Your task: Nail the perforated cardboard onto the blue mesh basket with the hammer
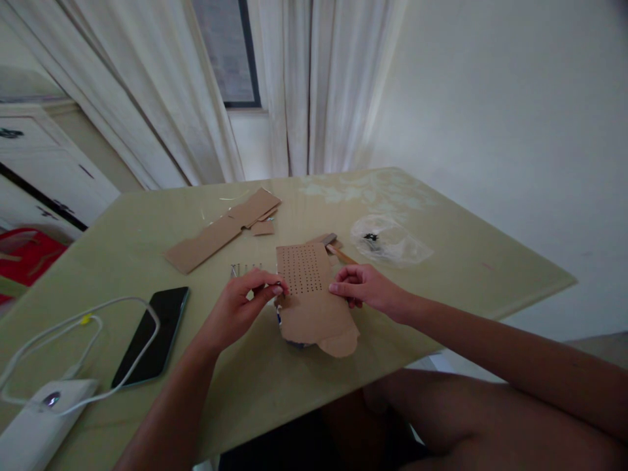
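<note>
Torn-edged brown cardboard [314,317], pierced with round holes, is pinched by the right hand [366,288] at its right edge; at its left, a tiny dark piece [279,284] is gripped by the left hand [245,302]. Slim metal nails [239,269] are laid just beyond that hand.

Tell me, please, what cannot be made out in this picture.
In the head view:
Small dark item in the left hand: too small, partly covered by that hand.
Whatever lies beneath the perforated cardboard: covered by it.
Rest of the wooden handle: behind the right hand.
Dark bits at the plastic bag: blurred, too small.
White device: cut off by the left and bottom edges.
</note>
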`<state>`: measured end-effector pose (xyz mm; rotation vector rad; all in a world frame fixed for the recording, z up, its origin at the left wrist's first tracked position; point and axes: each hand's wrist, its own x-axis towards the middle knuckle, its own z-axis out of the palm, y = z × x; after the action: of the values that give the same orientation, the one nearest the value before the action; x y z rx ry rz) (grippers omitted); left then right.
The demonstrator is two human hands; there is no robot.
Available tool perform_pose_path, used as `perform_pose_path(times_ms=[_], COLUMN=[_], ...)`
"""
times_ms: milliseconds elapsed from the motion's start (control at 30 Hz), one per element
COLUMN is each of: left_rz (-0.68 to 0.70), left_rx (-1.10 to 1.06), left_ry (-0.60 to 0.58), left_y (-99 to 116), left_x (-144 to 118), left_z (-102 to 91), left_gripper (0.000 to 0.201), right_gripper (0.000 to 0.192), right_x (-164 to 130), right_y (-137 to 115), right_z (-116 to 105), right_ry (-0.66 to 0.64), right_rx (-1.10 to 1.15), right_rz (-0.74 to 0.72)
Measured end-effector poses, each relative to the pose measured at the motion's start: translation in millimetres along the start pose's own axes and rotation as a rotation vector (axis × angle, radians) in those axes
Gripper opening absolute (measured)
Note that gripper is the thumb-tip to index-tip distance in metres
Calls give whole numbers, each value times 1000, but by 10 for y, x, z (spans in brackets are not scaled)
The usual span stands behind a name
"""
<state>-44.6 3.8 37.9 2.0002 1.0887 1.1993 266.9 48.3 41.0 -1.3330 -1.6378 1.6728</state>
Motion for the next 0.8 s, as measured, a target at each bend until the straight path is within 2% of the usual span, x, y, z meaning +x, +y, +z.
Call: perform_pose_path(times_ms=[800], left_rz=[2], left_rx=[-6], left_ry=[-4], left_y=[-5], left_x=[4], left_z=[0], left_gripper=[13], right_gripper=[56], right_x=[7], right_y=[23], right_z=[-9], right_ry=[-4], right_rx=[20], right_rz=[19])
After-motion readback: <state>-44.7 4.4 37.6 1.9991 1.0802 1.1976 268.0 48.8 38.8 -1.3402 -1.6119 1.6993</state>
